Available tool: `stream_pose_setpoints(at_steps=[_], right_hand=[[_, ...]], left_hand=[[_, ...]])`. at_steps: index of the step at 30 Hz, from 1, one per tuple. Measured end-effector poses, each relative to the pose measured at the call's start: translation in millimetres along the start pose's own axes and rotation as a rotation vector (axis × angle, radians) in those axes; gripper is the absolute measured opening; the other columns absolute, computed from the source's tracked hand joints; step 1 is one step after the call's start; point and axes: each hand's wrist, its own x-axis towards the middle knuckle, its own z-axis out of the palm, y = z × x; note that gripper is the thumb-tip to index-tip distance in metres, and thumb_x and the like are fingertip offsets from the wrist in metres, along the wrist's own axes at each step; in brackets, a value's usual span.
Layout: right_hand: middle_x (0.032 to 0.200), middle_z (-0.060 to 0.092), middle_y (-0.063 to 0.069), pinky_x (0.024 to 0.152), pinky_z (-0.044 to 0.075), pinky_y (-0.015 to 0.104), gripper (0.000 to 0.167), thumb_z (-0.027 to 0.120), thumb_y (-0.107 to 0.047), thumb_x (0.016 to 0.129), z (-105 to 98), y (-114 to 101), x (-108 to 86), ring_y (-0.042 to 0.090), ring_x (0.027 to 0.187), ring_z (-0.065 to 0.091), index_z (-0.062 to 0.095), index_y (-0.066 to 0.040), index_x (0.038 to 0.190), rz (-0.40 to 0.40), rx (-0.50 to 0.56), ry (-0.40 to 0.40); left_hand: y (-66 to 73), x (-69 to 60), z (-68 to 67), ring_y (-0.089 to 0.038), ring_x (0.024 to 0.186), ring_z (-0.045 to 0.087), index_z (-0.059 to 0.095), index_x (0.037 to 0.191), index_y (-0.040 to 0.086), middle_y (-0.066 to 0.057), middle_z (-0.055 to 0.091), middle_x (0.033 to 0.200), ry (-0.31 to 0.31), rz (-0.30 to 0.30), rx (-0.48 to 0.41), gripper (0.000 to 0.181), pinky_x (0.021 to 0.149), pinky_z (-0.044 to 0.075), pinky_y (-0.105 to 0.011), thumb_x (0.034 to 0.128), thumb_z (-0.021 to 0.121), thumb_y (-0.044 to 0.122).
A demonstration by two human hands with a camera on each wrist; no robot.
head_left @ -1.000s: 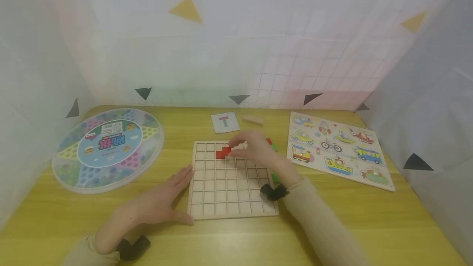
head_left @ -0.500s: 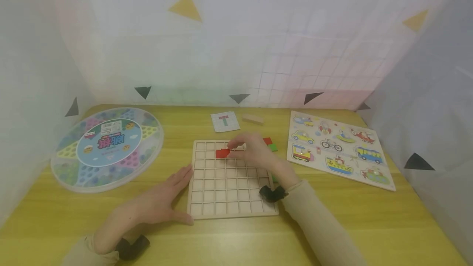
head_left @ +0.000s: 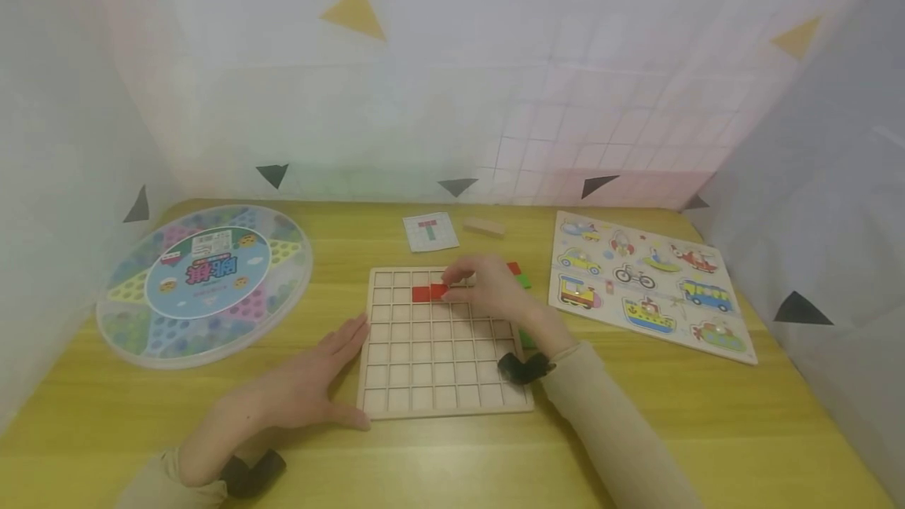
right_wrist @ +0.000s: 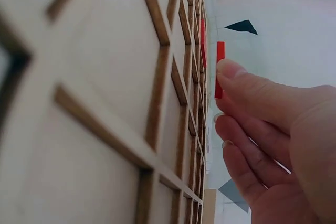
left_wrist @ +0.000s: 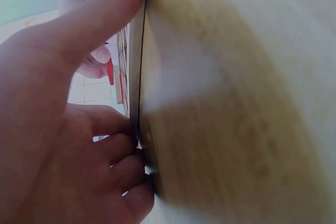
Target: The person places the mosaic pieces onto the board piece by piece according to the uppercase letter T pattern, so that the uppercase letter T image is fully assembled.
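Observation:
A square wooden grid board [head_left: 422, 375] lies on the table in the middle of the head view. One red square tile [head_left: 420, 294] sits in a cell of an upper row. My right hand [head_left: 491, 289] pinches a second red tile [right_wrist: 220, 49] between thumb and fingers. The right wrist view shows this tile just off the board, apart from its surface. Beside the board's left edge lies my left hand [head_left: 300, 387], fingers extended along the side and thumb at the near corner. In the left wrist view its fingertips touch the board's edge [left_wrist: 135, 66].
Green and red tiles [head_left: 524, 281] lie off the board's right edge, partly behind the right hand. Behind the board are a card [head_left: 440, 241] with a red and green T and a wooden block [head_left: 484, 227]. A round game box [head_left: 208, 273] stands left, a vehicle puzzle [head_left: 611, 309] right.
The held red tile has shifted slightly right, from overlapping the placed tile to just beside it. My left hand and the board have stayed put.

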Motion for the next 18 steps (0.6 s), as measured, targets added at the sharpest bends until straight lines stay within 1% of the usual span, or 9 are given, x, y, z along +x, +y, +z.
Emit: stream_pose_setpoints(at_steps=[3,13,18], right_hand=[[0.103,0.074,-0.002,0.092,0.056,0.038,0.024,0.081,-0.018,0.085,0.5,2.3,0.0,0.015,0.099,0.067,0.075,-0.009,0.107,-0.007,-0.003,-0.005],[0.102,0.074,-0.002,0.092,0.057,0.036,0.024,0.081,-0.017,0.084,2.5,5.3,0.5,0.014,0.098,0.068,0.076,-0.009,0.107,0.003,-0.005,-0.007],[0.101,0.074,-0.003,0.092,0.057,0.033,0.025,0.081,-0.018,0.085,3.5,7.1,1.5,0.012,0.097,0.068,0.075,-0.010,0.107,0.015,-0.007,-0.015]], left_hand=[[0.2,-0.3,-0.2,-0.041,0.152,0.014,0.012,0.162,0.014,-0.007,0.004,0.169,0.002,0.001,0.004,0.124,0.118,0.024,-0.061,0.0718,0.068,0.077],[-0.9,-0.1,0.8,-0.041,0.152,0.014,0.012,0.162,0.013,-0.008,0.004,0.169,0.003,0.002,0.004,0.124,0.119,0.024,-0.061,0.0717,0.068,0.077],[-0.6,0.4,1.1,-0.040,0.152,0.013,0.011,0.162,0.015,-0.006,0.003,0.169,-0.002,-0.017,0.005,0.124,0.119,0.023,-0.059,0.0712,0.069,0.077]])
